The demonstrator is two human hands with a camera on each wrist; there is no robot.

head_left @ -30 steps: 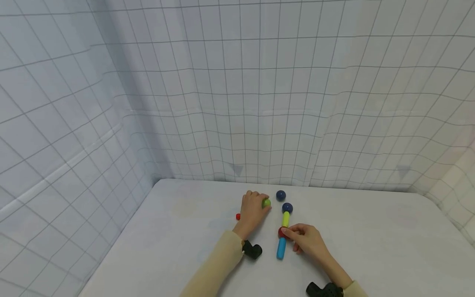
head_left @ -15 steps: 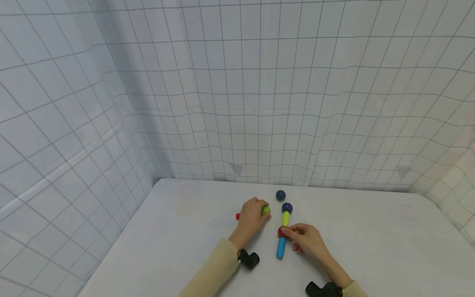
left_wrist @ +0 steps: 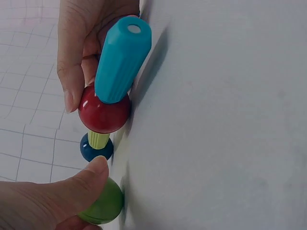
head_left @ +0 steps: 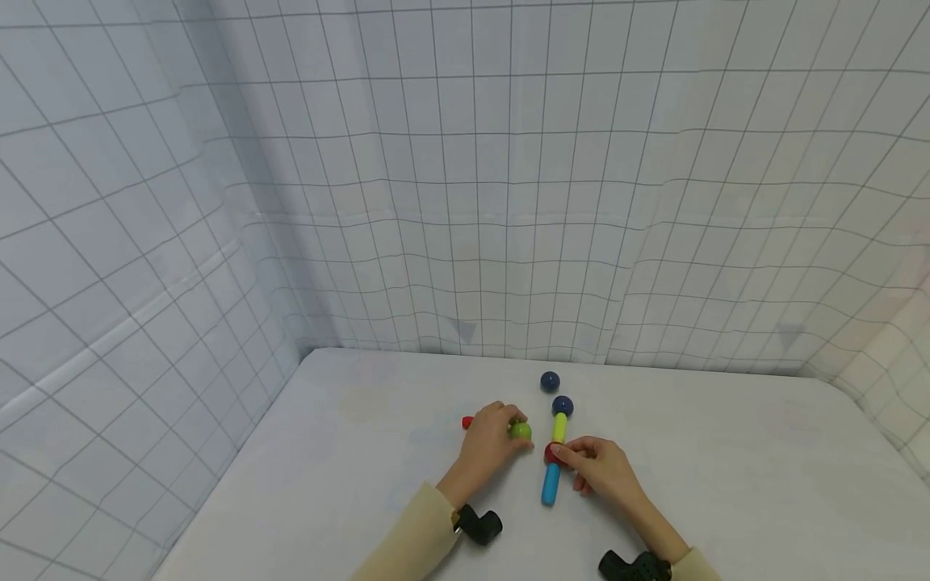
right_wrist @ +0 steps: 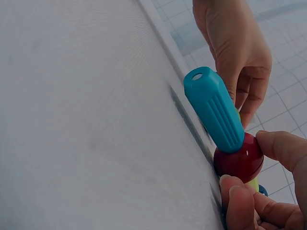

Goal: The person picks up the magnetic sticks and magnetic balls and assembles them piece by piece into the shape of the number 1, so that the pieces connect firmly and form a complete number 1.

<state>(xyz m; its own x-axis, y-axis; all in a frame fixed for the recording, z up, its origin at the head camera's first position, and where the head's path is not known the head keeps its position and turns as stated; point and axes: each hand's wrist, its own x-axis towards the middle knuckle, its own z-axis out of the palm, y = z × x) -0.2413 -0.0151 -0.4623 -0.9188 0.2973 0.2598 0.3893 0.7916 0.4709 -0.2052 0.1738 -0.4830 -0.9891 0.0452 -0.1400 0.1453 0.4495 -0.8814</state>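
The green ball [head_left: 520, 431], pinched in the left hand [head_left: 488, 444], has been brought nearer the red ball [head_left: 550, 455], which is pinched by the right hand [head_left: 605, 470] between the yellow rod [head_left: 559, 428] and teal rod [head_left: 550, 485] on the counter [head_left: 726, 484].

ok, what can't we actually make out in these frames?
- Red piece, head view: mostly behind the left hand; shape unclear.
- Green ball, left wrist view: partly covered by the thumb, cut by the bottom edge.
- Yellow rod and blue ball, right wrist view: nearly hidden behind the red ball and right hand.
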